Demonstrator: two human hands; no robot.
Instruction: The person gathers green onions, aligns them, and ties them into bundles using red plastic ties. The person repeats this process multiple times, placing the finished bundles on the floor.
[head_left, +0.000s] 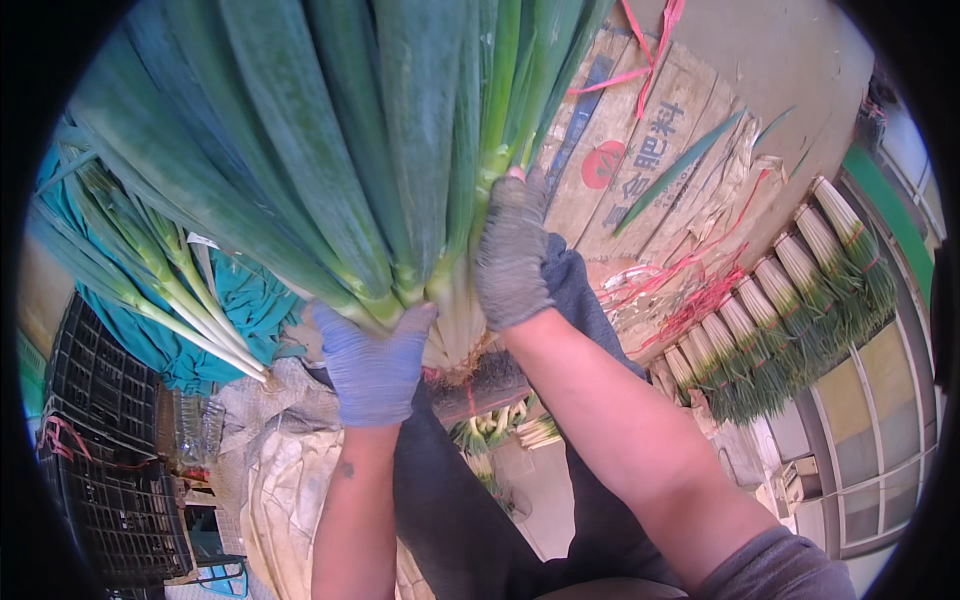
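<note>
A large bunch of long green onions (360, 157) fills the upper middle, its broad green leaves fanning away from me. My left hand (375, 367), in a bluish knit glove, grips the lower stalks on the left, thumb across the front. On the bunch's right side, my right hand (516, 251) in a soiled grey glove is closed around more stalks. Pale stalk bases with brown roots (456, 367) show between the two hands, above my lap. The fingers behind the stalks are hidden.
Loose green onions (199, 319) lie on a teal cloth (247, 292) at left, beside black plastic crates (105, 375). A printed woven sack (622, 142) carries a cut leaf (679, 172) and pink plastic ties (697, 307). Several tied onion bundles (780, 292) line the right.
</note>
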